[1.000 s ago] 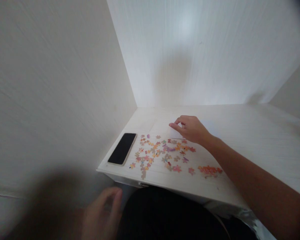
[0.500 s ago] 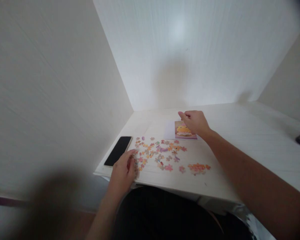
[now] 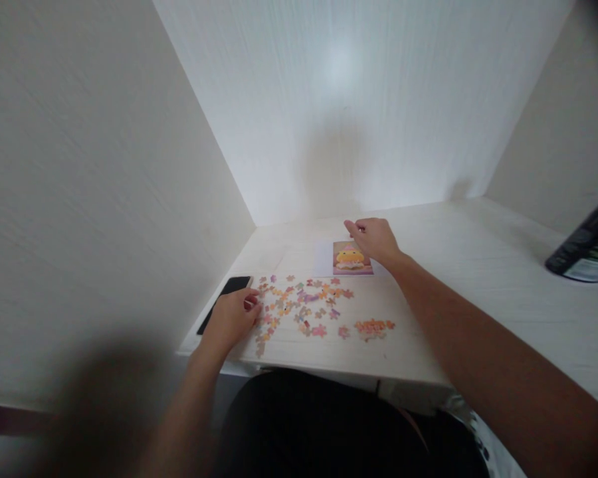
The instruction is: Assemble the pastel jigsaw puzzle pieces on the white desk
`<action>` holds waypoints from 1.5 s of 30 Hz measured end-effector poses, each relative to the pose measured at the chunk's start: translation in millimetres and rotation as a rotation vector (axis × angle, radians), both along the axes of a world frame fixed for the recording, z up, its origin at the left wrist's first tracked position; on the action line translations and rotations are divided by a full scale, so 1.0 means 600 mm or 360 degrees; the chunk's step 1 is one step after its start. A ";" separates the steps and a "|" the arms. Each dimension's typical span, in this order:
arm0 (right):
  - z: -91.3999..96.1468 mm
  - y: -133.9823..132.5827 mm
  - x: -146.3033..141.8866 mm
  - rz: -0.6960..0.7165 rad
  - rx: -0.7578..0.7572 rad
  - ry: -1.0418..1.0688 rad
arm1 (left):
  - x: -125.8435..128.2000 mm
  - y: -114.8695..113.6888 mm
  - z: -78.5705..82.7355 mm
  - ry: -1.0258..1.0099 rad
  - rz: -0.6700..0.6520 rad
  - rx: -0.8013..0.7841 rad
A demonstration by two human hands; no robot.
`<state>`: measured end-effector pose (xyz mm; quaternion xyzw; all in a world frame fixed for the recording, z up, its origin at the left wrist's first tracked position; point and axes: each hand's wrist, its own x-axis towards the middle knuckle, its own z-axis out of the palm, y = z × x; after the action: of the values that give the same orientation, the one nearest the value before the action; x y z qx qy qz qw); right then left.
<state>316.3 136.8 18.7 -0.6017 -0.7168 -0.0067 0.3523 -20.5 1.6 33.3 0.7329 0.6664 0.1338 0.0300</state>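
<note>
Puzzle pieces (image 3: 321,330) lie spread over the near part of a white surface (image 3: 448,265)

Most of the pieces sit loose in a wide, irregular scatter at the left of the surface, in orange, yellow, pink, purple and greyish tones. Some overlap or touch; others lie well apart. To the right of the scatter, near the front edge, an orange and pink cluster (image 3: 373,327) is packed close together, and its pieces look joined.

The left hand (image 3: 233,320) is at the left border of the scatter, with its fingers loosely bent and apart, their tips just beside the nearest pieces. It covers part of a phone (image 3: 236,285) with a dark screen; whether hand and phone touch cannot be told.

Beyond the scatter lies a printed picture (image 3: 349,261) of a yellow figure with a pink pointed top, and a pale sheet (image 3: 323,258) shows beside it on its left. The right hand (image 3: 376,239) is over the upper right corner of this picture, its fingers curled and its thumb pointing left. I cannot tell whether those fingers meet or hold anything.

At the far right, a dark container (image 3: 588,242) with a pale and green label stands out against the side wall, cut off by the edge of the view. The 2 forearms reach in from below, either side of a lap in dark clothing (image 3: 303,425).
</note>
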 end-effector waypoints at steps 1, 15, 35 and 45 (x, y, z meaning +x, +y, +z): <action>-0.002 0.002 0.001 -0.0007 0.0005 0.0006 | 0.000 0.003 -0.001 0.0012 0.0016 -0.0010; 0.014 -0.014 -0.012 0.0094 0.0190 0.0212 | -0.014 0.014 -0.046 -0.0265 0.0160 0.0345; 0.049 -0.039 -0.011 0.0160 0.0121 0.0384 | -0.001 0.008 -0.082 -0.1414 0.0147 0.1015; 0.057 -0.053 -0.031 0.0221 0.0164 0.0229 | -0.004 0.005 -0.078 -0.1481 0.0157 0.0999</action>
<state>297.9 105.2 53.0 -0.5306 -0.7284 0.0241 0.4327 -23.1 4.7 -13.5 0.5384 0.5446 0.6360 0.0951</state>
